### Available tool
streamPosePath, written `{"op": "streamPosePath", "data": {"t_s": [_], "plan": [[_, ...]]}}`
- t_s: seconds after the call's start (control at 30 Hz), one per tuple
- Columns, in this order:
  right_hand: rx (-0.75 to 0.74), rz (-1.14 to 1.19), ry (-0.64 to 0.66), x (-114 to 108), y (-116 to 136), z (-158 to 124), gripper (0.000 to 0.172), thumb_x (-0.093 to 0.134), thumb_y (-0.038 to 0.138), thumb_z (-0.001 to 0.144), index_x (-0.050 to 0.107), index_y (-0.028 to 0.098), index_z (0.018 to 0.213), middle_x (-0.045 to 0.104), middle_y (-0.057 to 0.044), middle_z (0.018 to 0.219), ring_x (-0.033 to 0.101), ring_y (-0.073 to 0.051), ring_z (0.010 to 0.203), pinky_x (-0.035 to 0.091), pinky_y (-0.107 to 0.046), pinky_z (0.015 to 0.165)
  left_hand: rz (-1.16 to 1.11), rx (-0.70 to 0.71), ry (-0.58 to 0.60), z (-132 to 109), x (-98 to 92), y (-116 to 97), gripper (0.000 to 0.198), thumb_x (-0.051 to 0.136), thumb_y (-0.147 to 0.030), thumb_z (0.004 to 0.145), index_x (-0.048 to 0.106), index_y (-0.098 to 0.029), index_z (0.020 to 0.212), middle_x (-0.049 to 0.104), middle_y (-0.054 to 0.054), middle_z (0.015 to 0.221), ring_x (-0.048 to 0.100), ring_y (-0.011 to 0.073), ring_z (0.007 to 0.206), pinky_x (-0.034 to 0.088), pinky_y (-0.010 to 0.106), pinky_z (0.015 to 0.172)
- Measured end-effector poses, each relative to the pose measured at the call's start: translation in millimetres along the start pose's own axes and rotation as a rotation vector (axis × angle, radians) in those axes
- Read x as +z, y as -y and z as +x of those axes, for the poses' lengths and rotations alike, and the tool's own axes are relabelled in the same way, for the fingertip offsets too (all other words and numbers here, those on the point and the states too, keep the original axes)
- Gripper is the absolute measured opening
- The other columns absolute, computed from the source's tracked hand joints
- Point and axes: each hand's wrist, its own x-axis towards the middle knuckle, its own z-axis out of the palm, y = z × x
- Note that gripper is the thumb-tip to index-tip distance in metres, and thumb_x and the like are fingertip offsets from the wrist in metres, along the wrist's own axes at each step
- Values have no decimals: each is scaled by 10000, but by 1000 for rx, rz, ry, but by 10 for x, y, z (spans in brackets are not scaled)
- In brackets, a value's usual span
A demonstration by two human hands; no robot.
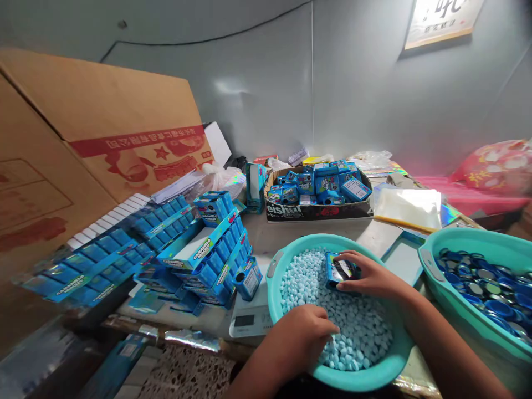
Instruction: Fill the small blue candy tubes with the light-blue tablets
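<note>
My right hand [368,275] grips a small blue candy box [336,270] with dark printing, thumb below and fingers above. The box is tilted over the turquoise basin [273,299]. Pale blue candies [303,277] lie heaped in the basin. Low over the near side of the heap is my left hand [305,336], its fingers curled closed. Whatever those fingers hold, if anything, is hidden by the hand.
A digital scale [245,320] sits left of the basin, beside stacked blue candy boxes [214,266]. Behind stands a carton tray [299,213] of similar boxes. Another turquoise basin [432,271] holds blue and silver lids [490,288]. A large cardboard box [137,105] rises at left.
</note>
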Motion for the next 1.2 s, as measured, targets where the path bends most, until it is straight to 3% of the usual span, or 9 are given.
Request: {"op": "streamPosePath", "data": {"t_s": [0.1, 0.2, 0.33, 0.47, 0.67, 0.97, 1.2], "plan": [[16, -5, 5, -13, 9, -7, 725, 750, 653, 738, 605, 217, 1299, 533, -104, 1383, 490, -328, 1297, 412, -449, 1109, 8, 6, -152, -62, -50, 92, 303, 551, -122, 916, 745, -230, 1122, 701, 59, 894, 645, 191, 858, 498, 287, 741], [29, -6, 20, -24, 22, -16, 719, 749, 651, 744, 600, 230, 1306, 507, -95, 1410, 478, -322, 1311, 413, -431, 1107, -28, -52, -311, -209, -270, 286, 318, 562, -114, 918, 712, -198, 1185, 713, 70, 987, 662, 193, 922, 533, 310, 823], [33, 9, 36, -24, 31, -24, 716, 754, 646, 746, 592, 235, 1309, 504, -83, 1396, 481, -311, 1303, 407, -426, 1110, 73, -234, -510, -497, -642, 623, 260, 563, -203, 946, 724, -190, 1149, 738, 69, 1070, 684, 206, 998, 543, 347, 918], [39, 18, 38, -18, 19, -22, 722, 753, 653, 746, 586, 236, 1312, 502, -80, 1397, 476, -313, 1305, 395, -432, 1119, 176, -417, -631, -712, -840, 872, 290, 556, -319, 947, 739, -185, 1128, 748, 74, 1104, 696, 239, 1015, 555, 388, 936], [35, 7, 47, -19, 19, -18, 722, 746, 657, 755, 583, 241, 1322, 493, -79, 1410, 469, -310, 1313, 390, -427, 1124, 220, -609, -598, -756, -845, 1056, 362, 556, -348, 893, 745, -141, 1123, 747, 105, 1118, 694, 289, 1035, 555, 447, 962], [28, 1, 43, -16, -2, -2, 738, 756, 663, 731, 593, 237, 1310, 498, -95, 1403, 472, -321, 1320, 401, -435, 1129, 208, -525, -634, -763, -832, 1140, 465, 496, -482, 911, 751, -136, 1088, 748, 127, 1073, 700, 288, 986, 574, 423, 906], [26, 4, 39, -7, -4, -12, 715, 763, 640, 734, 603, 245, 1307, 494, -93, 1415, 491, -325, 1311, 425, -442, 1119, 218, -517, -638, -772, -807, 1132, 438, 506, -460, 933, 719, -138, 1137, 737, 126, 1102, 685, 281, 1004, 553, 438, 935]]}}
